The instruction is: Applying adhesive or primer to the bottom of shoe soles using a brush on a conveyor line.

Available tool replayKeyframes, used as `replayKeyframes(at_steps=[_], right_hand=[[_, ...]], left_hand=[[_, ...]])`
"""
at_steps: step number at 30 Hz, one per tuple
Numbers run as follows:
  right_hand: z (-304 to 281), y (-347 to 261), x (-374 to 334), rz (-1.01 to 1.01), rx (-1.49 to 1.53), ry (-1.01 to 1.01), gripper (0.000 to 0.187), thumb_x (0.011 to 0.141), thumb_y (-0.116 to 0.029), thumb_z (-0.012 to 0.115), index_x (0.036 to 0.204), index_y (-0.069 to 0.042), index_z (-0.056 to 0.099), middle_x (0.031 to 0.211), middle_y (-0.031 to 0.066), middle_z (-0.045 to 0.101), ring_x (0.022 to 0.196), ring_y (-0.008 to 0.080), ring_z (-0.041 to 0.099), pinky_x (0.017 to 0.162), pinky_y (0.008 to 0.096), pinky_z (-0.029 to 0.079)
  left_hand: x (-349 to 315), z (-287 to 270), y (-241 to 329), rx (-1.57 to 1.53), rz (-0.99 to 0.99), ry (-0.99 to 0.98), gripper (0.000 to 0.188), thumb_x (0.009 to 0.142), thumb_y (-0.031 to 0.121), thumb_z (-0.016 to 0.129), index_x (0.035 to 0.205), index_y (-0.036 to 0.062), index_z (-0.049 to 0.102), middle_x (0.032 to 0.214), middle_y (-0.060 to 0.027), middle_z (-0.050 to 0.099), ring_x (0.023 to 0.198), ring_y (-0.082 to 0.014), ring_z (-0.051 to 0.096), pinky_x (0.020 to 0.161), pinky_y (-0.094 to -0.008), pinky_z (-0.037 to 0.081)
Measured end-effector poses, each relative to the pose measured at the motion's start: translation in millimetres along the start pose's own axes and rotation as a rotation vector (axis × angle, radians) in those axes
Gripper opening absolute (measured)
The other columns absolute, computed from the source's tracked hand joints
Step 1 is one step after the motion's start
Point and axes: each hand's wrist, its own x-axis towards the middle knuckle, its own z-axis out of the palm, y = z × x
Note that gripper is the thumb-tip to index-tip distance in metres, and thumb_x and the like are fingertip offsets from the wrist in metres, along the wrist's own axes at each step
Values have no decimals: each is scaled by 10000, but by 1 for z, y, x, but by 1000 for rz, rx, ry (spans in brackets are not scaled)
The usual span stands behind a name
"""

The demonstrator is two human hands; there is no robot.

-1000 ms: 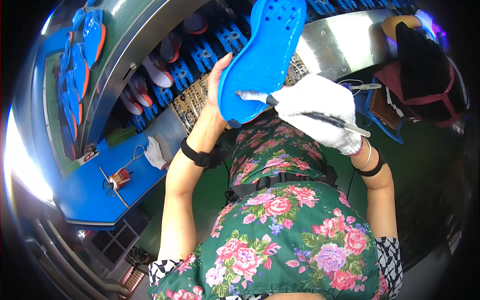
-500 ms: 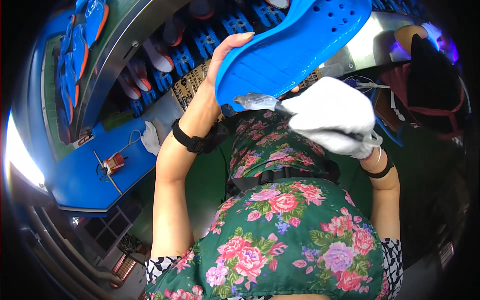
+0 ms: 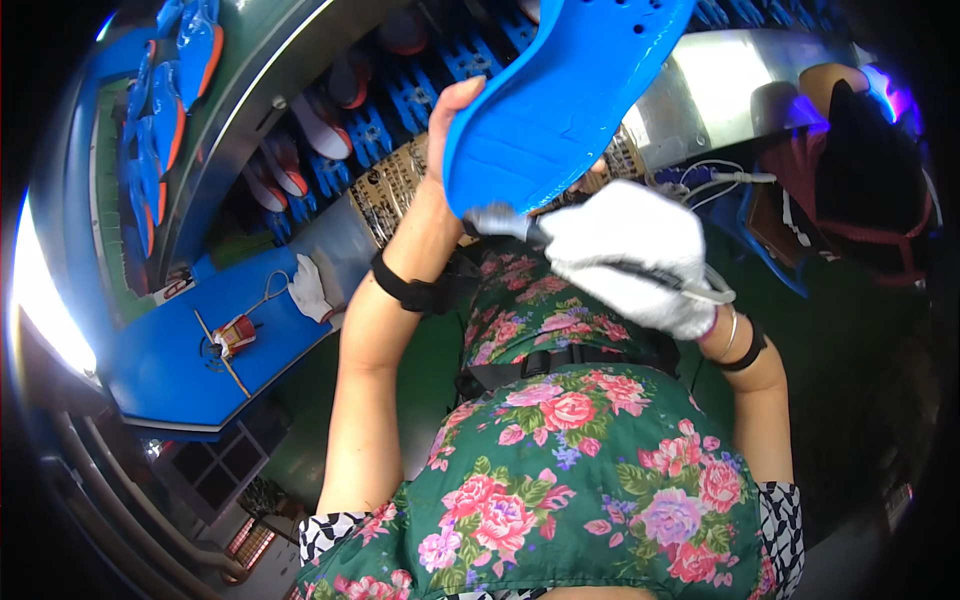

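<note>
We see strong white glare (image 3: pixel 48 310) at the far left, blooming near the rim of the view, and reflections burning out part of the curved metal rail (image 3: pixel 720 90). A violet glow (image 3: pixel 882 95) shines at upper right, above deep shadow. Glossy highlights edge the blue sole (image 3: pixel 535 130); brightness washes detail from the gloved right hand (image 3: pixel 630 245), and the brush (image 3: pixel 497 221) looks slightly soft. The floral apron (image 3: pixel 580 470) reads crisply to us. Straight edges bow toward the black fisheye border.
</note>
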Motion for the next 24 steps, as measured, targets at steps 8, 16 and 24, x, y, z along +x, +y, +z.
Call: replayKeyframes(at_steps=[8, 16, 24], right_hand=[[-20, 10, -30, 485, 977, 413, 107, 784, 68, 687, 876, 15, 689, 1049, 250, 713, 732, 197, 661, 618, 313, 544], [-27, 38, -53, 483, 1109, 688, 188, 837, 70, 671, 1017, 41, 719, 1071, 196, 729, 816, 188, 669, 710, 275, 551], [16, 56, -55, 716, 810, 523, 223, 852, 8, 706, 1067, 48, 751, 869, 76, 737, 696, 104, 626, 634, 232, 502]], left_hand=[[-8, 32, -13, -348, 237, -245, 1149, 816, 764, 615, 1593, 11, 226, 1519, -304, 406, 1248, -548, 534, 963, -626, 527], [-53, 66, 104, -78, 481, -592, 1357, 657, 565, 917, 1585, -1, 104, 1585, -298, 237, 1268, -522, 475, 975, -597, 518], [-27, 45, 173, -812, 821, -250, 1114, 928, 797, 331, 1602, -33, 19, 1671, -243, 76, 1534, -439, 113, 1193, -592, 282]])
